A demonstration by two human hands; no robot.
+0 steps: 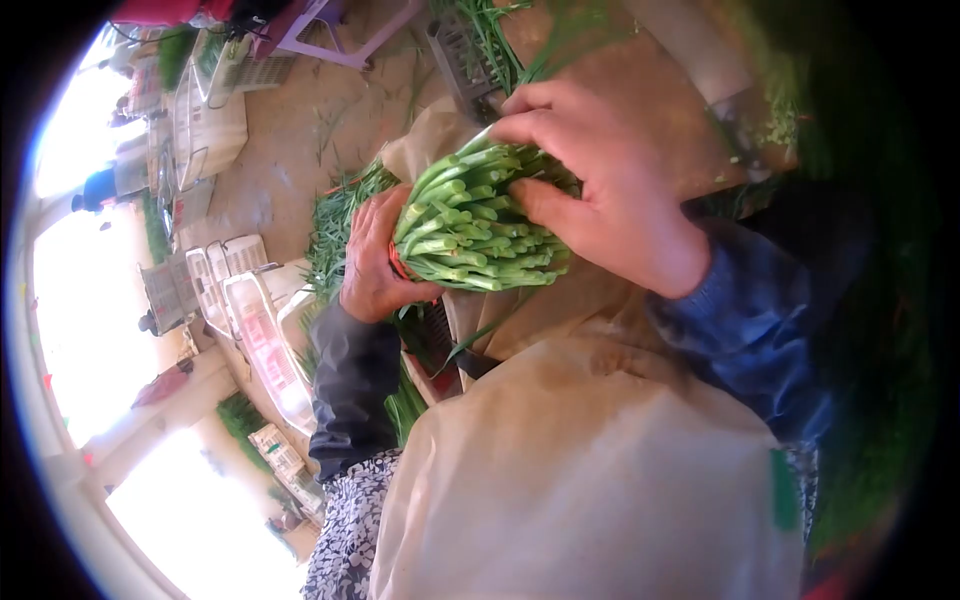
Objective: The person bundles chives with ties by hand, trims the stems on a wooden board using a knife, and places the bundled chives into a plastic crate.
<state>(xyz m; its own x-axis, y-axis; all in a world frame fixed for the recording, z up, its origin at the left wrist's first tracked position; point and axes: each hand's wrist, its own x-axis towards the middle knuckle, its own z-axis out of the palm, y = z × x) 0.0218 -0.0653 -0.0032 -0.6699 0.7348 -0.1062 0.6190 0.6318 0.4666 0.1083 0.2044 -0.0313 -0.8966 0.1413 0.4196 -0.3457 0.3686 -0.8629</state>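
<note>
Two hands meet on one bunch of green stems [480, 235], just off centre toward twelve o'clock. Good handling calls for a snug hold near the red band [398, 262] and light fingertips, sparing the stems. The left hand [372, 262], at the bunch's nine o'clock, curls closed around it; the right hand [610, 185], at two o'clock, is half open, thumb and fingers touching stems, its grip unclear.

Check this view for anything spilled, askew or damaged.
Green scraps lie scattered on the floor beyond the left hand, like spilled trimmings. The bundle's cut ends sit uneven, some jutting past others. No clear damage visible.
</note>
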